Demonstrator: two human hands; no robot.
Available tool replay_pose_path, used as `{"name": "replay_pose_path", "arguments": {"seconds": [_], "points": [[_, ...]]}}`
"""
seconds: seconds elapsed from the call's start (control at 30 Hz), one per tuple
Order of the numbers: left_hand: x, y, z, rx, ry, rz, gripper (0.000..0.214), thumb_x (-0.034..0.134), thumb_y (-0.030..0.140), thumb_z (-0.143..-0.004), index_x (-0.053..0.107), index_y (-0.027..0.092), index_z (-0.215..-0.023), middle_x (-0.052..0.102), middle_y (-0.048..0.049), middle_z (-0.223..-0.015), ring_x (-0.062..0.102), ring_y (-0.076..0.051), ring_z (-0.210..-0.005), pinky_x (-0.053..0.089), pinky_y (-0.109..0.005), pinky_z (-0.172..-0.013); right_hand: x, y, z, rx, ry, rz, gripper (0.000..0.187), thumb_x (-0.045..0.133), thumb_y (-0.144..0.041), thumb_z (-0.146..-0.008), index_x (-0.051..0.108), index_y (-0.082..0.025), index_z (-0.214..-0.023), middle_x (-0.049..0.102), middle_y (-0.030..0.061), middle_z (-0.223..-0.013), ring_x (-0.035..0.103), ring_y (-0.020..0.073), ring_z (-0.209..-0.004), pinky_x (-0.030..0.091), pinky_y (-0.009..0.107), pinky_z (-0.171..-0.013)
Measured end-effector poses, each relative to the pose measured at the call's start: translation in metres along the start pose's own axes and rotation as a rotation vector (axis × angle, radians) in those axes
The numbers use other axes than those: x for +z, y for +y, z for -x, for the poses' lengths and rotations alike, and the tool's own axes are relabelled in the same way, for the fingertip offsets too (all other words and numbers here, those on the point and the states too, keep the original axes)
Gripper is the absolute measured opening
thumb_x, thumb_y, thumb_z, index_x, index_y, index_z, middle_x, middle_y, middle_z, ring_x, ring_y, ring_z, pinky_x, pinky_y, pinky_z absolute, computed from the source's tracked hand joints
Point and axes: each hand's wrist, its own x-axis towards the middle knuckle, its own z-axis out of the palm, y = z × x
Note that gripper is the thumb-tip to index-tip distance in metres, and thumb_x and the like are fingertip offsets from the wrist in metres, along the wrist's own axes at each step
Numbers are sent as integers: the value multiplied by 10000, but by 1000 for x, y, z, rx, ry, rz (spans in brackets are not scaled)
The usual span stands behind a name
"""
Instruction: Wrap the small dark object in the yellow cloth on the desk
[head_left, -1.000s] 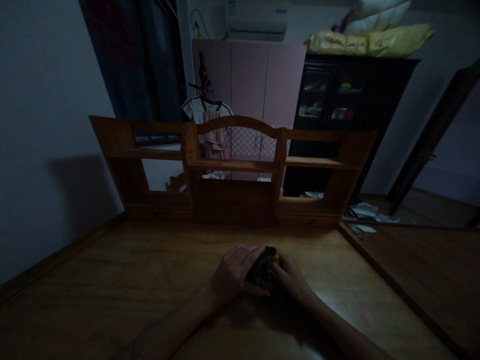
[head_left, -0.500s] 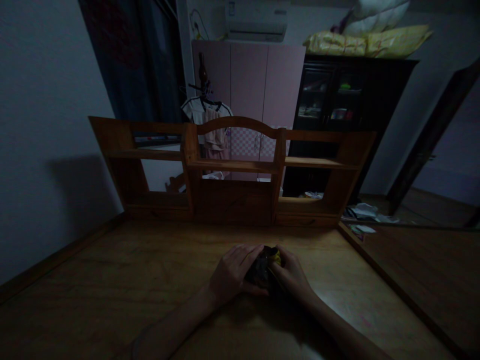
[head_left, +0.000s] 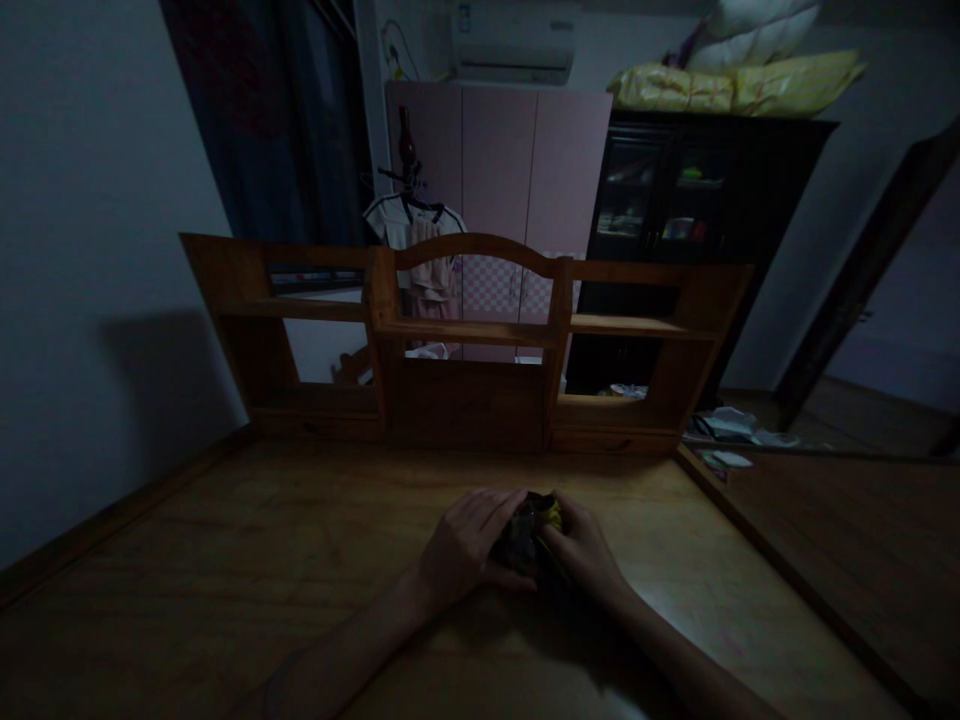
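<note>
A small dark object with a yellow part (head_left: 519, 540) lies between my two hands, just above or on the wooden surface (head_left: 300, 560). In this dim light I cannot make out its kind. My left hand (head_left: 469, 540) is curled round its left side, thumb below and fingers over the top. At its right side my right hand (head_left: 581, 545) grips the yellow edge between thumb and fingers. Much of the object is hidden by the hands.
A wooden shelf unit (head_left: 465, 330) with drawers spans the surface's far side. A raised wooden edge (head_left: 780, 570) runs along the right. The wall (head_left: 112, 300) closes off the left. Beyond stand a pink wardrobe (head_left: 499, 170) and a dark cabinet (head_left: 705, 200).
</note>
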Motion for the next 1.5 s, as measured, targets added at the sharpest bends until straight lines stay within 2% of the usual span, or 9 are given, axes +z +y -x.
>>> {"name": "replay_pose_path", "arguments": {"seconds": [0.4,0.57,0.83,0.93,1.0,1.1,1.17,1.4,1.5], "points": [[1,0,1,-5,-11,-6,946,591,742,-694,414,105,-1372,613,-162,-1215,589,-285,-1123,482,-419,-983,-1,-5,1,-6,-7,50,60,567,-232,-799,570,-173,-793,619,-6,-737,577,168,-709,423,238,-614],[1,-1,1,8,-1,-25,944,557,761,-704,419,105,-1368,620,-168,-1205,599,-292,-1105,489,-440,-967,-1,-5,1,12,-24,11,97,556,-238,-799,593,-161,-845,644,7,-776,593,175,-739,446,246,-649],[2,-1,2,0,-12,-23,938,572,743,-709,405,106,-1377,610,-164,-1227,580,-284,-1140,466,-420,-998,-2,-2,0,8,4,74,131,569,-243,-786,614,-156,-874,665,34,-827,607,208,-794,475,285,-706],[1,-1,2,-9,-3,-38,917,570,732,-724,408,106,-1374,607,-165,-1229,584,-282,-1129,470,-416,-990,-1,-2,2,-10,-62,-31,288,555,-221,-792,613,-171,-1070,680,52,-998,615,232,-940,482,334,-845],[0,0,2,10,14,-51,911,567,737,-723,424,98,-1357,613,-167,-1213,585,-282,-1122,471,-419,-988,-1,-1,4,0,-155,-179,447,540,-167,-769,557,-201,-1215,658,45,-1134,595,234,-1052,459,354,-936],[0,3,0,61,41,-51,938,549,780,-691,458,87,-1315,629,-163,-1175,584,-285,-1117,458,-436,-1007,1,2,6,81,-294,-344,587,520,-81,-701,525,-217,-1271,637,28,-1217,579,229,-1118,439,369,-992],[0,4,-1,85,53,-42,947,537,801,-677,473,84,-1293,637,-161,-1158,586,-285,-1110,445,-443,-1022,3,6,7,102,-317,-358,571,528,-73,-701,543,-211,-1254,631,31,-1236,572,232,-1137,426,385,-1016],[4,2,-3,71,4,-90,971,466,825,-693,458,61,-1292,621,-177,-1178,561,-288,-1139,425,-454,-1040,6,14,7,-59,-186,-158,418,526,-223,-866,517,-206,-1284,587,79,-1296,515,244,-1217,365,436,-1068],[4,2,-3,66,-15,-108,970,430,834,-705,451,67,-1299,615,-179,-1189,557,-289,-1146,428,-456,-1034,4,7,6,-147,-190,-77,377,488,-215,-899,517,-203,-1274,600,90,-1272,549,231,-1166,410,399,-1017]]}}
